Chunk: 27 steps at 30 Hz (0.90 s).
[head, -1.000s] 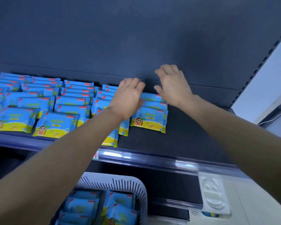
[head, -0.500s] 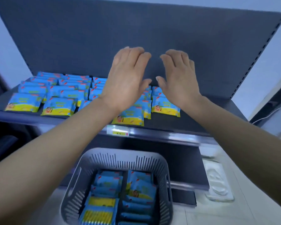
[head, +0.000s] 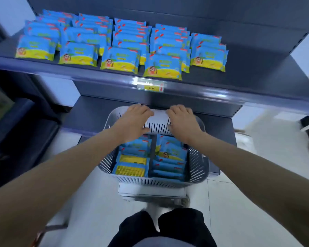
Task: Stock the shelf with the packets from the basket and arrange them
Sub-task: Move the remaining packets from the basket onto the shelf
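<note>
— Hands?
— Left hand point(head: 134, 122) and right hand point(head: 183, 122): fingers relaxed, empty, above basket point(head: 197, 166) far end
— Stock?
— Shelf packets point(head: 120, 58) in five columns on shelf point(head: 253, 73); basket packets point(head: 169, 157) lying inside basket

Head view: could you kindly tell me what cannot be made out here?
- Price label, head view: print blurred, unreadable.
- Basket far wall, head view: partly hidden behind left hand and right hand.
- Rear shelf packets, head view: overlapped by front ones; count unclear.
- Basket packets, head view: lower layers buried.

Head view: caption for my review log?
Bare left hand and right hand hover over the basket of packets below the stocked shelf.
</note>
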Available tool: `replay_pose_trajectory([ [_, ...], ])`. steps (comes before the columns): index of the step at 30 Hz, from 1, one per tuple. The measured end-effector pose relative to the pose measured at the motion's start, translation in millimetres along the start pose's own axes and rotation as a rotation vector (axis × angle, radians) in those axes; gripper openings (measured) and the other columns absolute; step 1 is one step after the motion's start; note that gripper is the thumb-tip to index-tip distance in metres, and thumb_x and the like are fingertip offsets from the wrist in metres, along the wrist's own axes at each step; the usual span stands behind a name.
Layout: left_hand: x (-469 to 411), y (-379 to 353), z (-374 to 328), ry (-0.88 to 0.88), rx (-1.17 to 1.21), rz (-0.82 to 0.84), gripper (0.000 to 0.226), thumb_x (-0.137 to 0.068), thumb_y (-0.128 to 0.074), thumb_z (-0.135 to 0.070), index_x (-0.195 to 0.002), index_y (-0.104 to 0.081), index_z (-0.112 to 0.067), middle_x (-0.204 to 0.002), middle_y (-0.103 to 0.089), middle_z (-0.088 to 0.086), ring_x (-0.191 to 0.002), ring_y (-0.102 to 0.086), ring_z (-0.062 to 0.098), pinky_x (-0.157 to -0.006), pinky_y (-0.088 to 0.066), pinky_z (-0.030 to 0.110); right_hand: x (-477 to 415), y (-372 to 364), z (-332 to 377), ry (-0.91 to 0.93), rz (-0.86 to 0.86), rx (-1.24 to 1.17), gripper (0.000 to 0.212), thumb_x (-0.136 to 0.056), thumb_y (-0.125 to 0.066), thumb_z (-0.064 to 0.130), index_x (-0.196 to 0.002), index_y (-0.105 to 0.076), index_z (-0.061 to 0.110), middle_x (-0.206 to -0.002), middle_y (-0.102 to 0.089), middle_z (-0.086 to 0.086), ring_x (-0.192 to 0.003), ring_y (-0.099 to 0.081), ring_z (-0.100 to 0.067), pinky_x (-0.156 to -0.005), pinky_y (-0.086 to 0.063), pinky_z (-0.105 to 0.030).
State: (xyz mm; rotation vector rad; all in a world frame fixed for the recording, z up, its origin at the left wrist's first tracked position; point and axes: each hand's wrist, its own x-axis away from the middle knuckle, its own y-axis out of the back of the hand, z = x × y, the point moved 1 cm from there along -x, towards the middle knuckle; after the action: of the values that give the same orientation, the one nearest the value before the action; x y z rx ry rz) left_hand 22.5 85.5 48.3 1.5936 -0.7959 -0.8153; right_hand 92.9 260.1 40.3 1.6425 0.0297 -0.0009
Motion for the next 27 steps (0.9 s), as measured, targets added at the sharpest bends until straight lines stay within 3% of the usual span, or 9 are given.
replay_pose_trajectory([
  [4, 12.8, -36.9, 11.8, 0.034, 0.006, 0.081, 0.051, -0.081, -0.069, -0.025, -0.124, -0.053, -0.003, -0.123, -0.054, 0.018, -0.118, -0.046, 0.036, -0.106, -0.025, 0.042, 5.1, -54.3, 4.2, 0.069, 0.243, -0.008, 0.043, -0.094, -0.047, 0.021, -0.136, -0.040, 0.010, -0.140, -0.040, -0.011, -0.130, -0.032, -0.029, -0.105, -0.027, -0.041],
  [7, 14.4, -58.8, 10.4, 0.020, -0.014, 0.114, 0.050, -0.084, -0.065, -0.027, -0.127, -0.050, -0.007, -0.126, -0.051, 0.012, -0.120, -0.043, 0.031, -0.107, -0.022, 0.037, 7.4, -82.7, 1.9, 0.081, 0.392, -0.013, 0.045, -0.093, -0.051, 0.023, -0.135, -0.042, 0.012, -0.137, -0.043, -0.011, -0.127, -0.034, -0.031, -0.102, -0.031, -0.042],
  [10, 10.8, -77.1, 8.0, 0.007, -0.010, 0.145, 0.050, -0.088, -0.060, -0.030, -0.131, -0.046, -0.011, -0.130, -0.048, 0.008, -0.123, -0.040, 0.026, -0.108, -0.019, 0.033, 7.8, -106.5, -1.3, 0.059, 0.561, -0.036, 0.038, -0.091, -0.053, 0.028, -0.127, -0.051, 0.017, -0.135, -0.045, -0.011, -0.125, -0.035, -0.032, -0.099, -0.032, -0.045],
  [13, 6.4, -89.7, 7.0, -0.004, -0.006, 0.138, 0.051, -0.088, -0.060, -0.031, -0.133, -0.045, -0.013, -0.131, -0.048, 0.006, -0.123, -0.040, 0.024, -0.108, -0.019, 0.032, 9.4, -127.8, -1.5, 0.082, 0.689, -0.024, 0.032, -0.090, -0.057, 0.029, -0.120, -0.059, 0.016, -0.126, -0.056, -0.010, -0.115, -0.045, -0.031, -0.093, -0.042, -0.040],
  [18, 2.6, -101.1, 6.4, -0.011, -0.008, 0.152, 0.053, -0.088, -0.060, -0.032, -0.135, -0.043, -0.013, -0.131, -0.048, 0.005, -0.123, -0.040, 0.023, -0.109, -0.020, 0.033, 7.7, -150.9, -3.9, 0.074, 0.755, -0.021, 0.033, -0.089, -0.059, 0.027, -0.120, -0.062, 0.016, -0.121, -0.061, -0.008, -0.110, -0.054, -0.028, -0.089, -0.051, -0.037],
  [22, 0.2, -106.3, 8.1, -0.006, -0.018, 0.158, 0.051, -0.089, -0.058, -0.034, -0.134, -0.043, -0.014, -0.130, -0.048, 0.004, -0.122, -0.040, 0.022, -0.108, -0.020, 0.031, 4.5, -159.3, -1.2, 0.052, 0.828, -0.071, 0.028, -0.090, -0.054, 0.027, -0.111, -0.063, 0.011, -0.111, -0.063, -0.008, -0.099, -0.058, -0.027, -0.079, -0.048, -0.034],
  [27, -0.5, -114.5, 7.2, -0.003, -0.009, 0.175, 0.052, -0.089, -0.059, -0.032, -0.135, -0.044, -0.013, -0.129, -0.049, 0.004, -0.122, -0.041, 0.023, -0.109, -0.021, 0.031, -2.8, -166.4, 1.6, 0.062, 0.873, -0.119, 0.030, -0.089, -0.059, 0.032, -0.109, -0.065, 0.010, -0.109, -0.064, -0.007, -0.097, -0.060, -0.025, -0.080, -0.049, -0.035],
])
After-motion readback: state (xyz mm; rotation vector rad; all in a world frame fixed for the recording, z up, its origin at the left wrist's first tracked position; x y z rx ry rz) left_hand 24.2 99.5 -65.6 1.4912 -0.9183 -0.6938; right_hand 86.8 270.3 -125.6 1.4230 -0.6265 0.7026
